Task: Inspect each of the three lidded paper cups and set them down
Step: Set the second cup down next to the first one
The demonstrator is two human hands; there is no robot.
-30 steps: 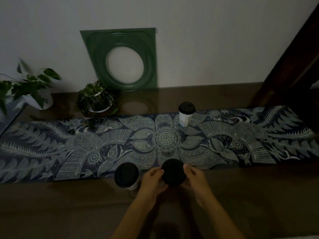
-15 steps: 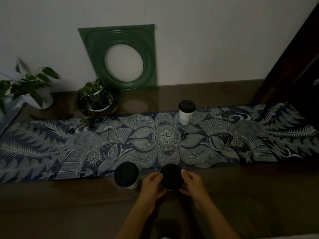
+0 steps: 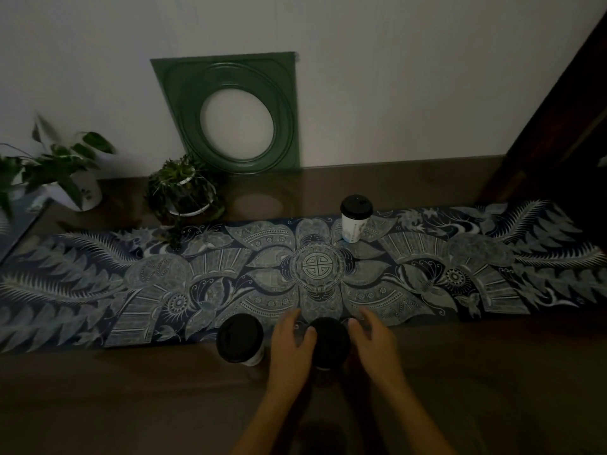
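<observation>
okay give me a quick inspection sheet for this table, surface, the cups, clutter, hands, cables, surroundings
Surface: dark brown table under a blue patterned runner.
Job's things: three lidded cups, upright: far cup, near-left cup, middle cup.
Clutter: two potted plants, leafy plant, small plant.
Hands: left hand and right hand open, flanking the middle cup.
Cables: nothing seen.
Surroundings: green frame leaning on the white wall.

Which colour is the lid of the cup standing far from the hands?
Black. The far cup has a white body; it shows best in the head view.
</observation>
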